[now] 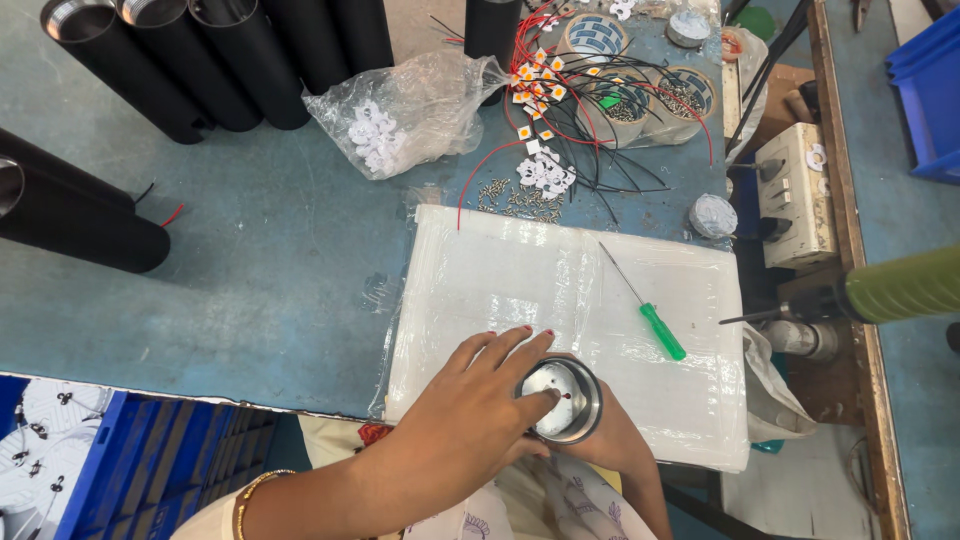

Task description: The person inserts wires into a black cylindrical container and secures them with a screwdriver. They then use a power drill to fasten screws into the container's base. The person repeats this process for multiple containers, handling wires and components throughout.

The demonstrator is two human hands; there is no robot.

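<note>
Pressing something small into the round metal cup [562, 400] — left hand [470, 415] pinches inside, right hand [610, 440] grips it; next needs the green screwdriver [662, 331].

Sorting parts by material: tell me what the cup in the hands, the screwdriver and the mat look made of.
Cup: likely metal, its rim shiny and grey. Screwdriver: thin steel-looking shaft, glossy green handle, probably plastic. Mat: white pad under clear plastic film, judging by its wrinkles and glare.

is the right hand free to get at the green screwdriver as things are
Probably not at once: the right hand is wrapped round the metal tube, so it is occupied. The screwdriver lies uncovered on the white pad, nothing blocking it.
</note>
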